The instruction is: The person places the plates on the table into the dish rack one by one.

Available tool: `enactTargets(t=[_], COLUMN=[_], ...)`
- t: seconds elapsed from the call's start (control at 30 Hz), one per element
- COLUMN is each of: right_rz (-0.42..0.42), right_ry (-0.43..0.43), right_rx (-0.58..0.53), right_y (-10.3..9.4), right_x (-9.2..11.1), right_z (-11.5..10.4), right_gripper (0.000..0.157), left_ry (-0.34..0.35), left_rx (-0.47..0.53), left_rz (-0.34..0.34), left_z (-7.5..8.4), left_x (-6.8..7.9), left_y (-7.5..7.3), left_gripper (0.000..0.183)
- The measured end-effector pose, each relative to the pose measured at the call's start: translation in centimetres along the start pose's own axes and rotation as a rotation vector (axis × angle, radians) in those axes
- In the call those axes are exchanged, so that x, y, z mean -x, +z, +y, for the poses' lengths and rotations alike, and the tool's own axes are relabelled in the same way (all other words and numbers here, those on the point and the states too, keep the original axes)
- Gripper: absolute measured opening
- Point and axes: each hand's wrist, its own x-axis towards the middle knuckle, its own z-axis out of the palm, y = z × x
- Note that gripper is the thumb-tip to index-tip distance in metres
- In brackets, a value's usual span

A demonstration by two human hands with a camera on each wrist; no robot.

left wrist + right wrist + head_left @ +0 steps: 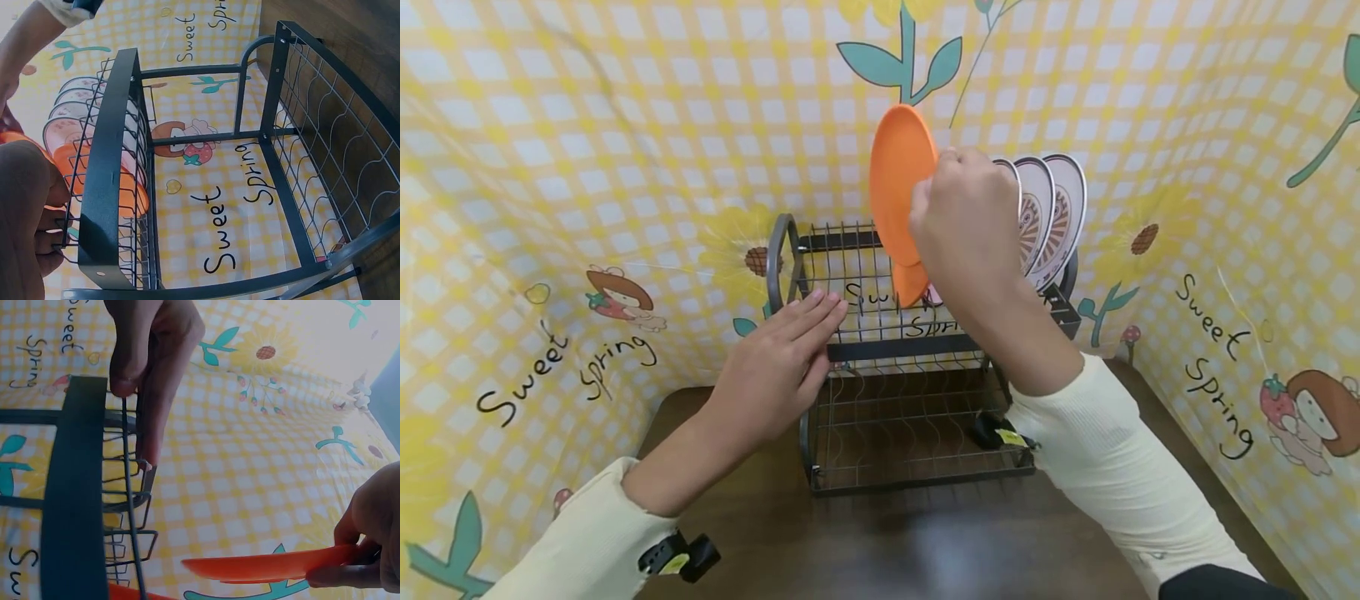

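Observation:
My right hand (970,225) pinches an orange plate (898,187) by its edge, holding it on its side above the dish rack (895,347). Below it, a second orange item (912,287), a plate as the left wrist view shows, stands in the top tier. Several patterned plates (1070,212) stand upright in a row at the rack's right end, partly hidden by my right hand. My left hand (775,358) rests on the top tier's front left corner, fingers straight over the wires, thumb at the front rail.
The rack's lower tier (917,479) has wavy wires over the dark wooden table (880,550). A yellow checked cloth (700,125) printed with flowers and lettering hangs behind and at both sides. A black strap device (677,557) sits at the left wrist.

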Motion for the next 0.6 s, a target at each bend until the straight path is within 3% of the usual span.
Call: enactTargets(t=[0.17, 0.27, 0.47, 0.6], right_rz=[-0.157, -0.206, -0.312, -0.376], right_ry=[0.071, 0.103, 0.099, 0.133], right_rx=[0.026, 0.006, 0.086, 0.023], right_y=[0.4, 0.8, 1.6, 2.3], right_x=[-1.3, -1.9, -2.9, -3.2], right_z=[-0.8, -1.1, -1.4, -1.5], right_gripper=[0.028, 0.027, 0.026, 0.027], left_ry=[-0.03, -0.042, -0.058, -0.071], left_rx=[0.006, -0.004, -0.01, -0.015], left_rz=[-0.032, -0.041, -0.036, -0.049], left_z=[0.1, 0.1, 0.2, 0.3], left_x=[0.0, 0.0, 0.0, 0.1], left_y=[-0.3, -0.4, -0.5, -0.4], left_gripper=[0.052, 0.053, 0.052, 0.052])
